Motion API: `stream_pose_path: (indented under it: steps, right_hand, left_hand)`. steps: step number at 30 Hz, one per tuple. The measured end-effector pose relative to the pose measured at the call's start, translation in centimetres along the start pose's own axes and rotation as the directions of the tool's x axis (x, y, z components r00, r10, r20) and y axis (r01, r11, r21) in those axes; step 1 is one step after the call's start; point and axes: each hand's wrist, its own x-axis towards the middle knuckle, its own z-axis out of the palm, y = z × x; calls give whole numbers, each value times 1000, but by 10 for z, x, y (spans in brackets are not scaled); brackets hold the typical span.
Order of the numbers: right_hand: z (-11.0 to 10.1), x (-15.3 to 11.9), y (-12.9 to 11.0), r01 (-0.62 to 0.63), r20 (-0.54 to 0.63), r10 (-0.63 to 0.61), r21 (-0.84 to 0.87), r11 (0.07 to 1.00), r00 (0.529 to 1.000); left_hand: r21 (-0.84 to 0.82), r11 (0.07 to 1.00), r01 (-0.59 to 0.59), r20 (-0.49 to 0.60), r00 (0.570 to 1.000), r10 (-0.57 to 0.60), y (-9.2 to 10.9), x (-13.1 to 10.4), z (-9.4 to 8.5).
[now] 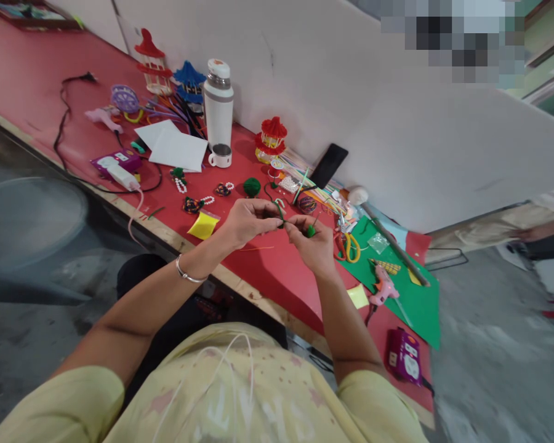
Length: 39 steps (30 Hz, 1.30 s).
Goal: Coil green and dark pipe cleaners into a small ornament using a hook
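Above the red tabletop my left hand (249, 223) pinches a strand of dark green yarn (280, 212) between thumb and fingers. My right hand (313, 246) meets it fingertip to fingertip, closed on the same yarn. A small green bundle (311, 231) shows between the right fingers, with a thin stick-like piece beside it that I cannot make out. Just beyond the left hand lies a ball of green yarn (252, 186). Beaded yarn pieces (192, 204) rest to the left, near a yellow packet (204, 225). A multicoloured yarn ball (307, 205) lies behind the right hand.
A white bottle (218, 111) stands behind white papers (178, 146). Red and blue lantern-like crafts (271, 138) line the wall, near a black phone (329, 165). Yellow-handled scissors (352, 247) and a pink glue gun (384, 286) lie right, by a green sheet (425, 307). A purple extension box (404, 357) sits near the corner.
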Motion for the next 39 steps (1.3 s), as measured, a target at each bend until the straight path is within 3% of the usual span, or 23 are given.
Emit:
stream_pose_path:
  steps: [7,10,13,16,18,20,28,39]
  right_hand:
    - [-4,0,3,-134,66,126,147,980,990]
    - [-3,1,5,-164,60,155,227,960,986]
    - [-2,3,1,-81,-21,93,331,940,995]
    - [-3,6,-4,115,-177,-44,412,904,983]
    - [-3,6,-6,220,-296,-113,360,907,949]
    - [-3,3,-5,249,-356,-139,284,926,924]
    - [4,-8,-1,248,-281,-174,253,935,944]
    - [4,-5,1,263,-259,-200,237,935,945]
  left_hand:
    - [68,990,-120,-62,990,124,-2,-1,2]
    - [-3,999,-49,-66,997,49,1,-2,5]
    - [-210,972,104,-37,993,-114,4,-2,4]
    - [-355,913,203,5,977,-215,5,-2,2]
    - [-409,879,247,36,966,-255,4,-1,0]
    - [-452,846,282,62,956,-286,3,0,-1]
    - [-606,724,329,104,935,-338,8,2,-4]
    - [-613,722,322,75,933,-352,10,-1,-3]
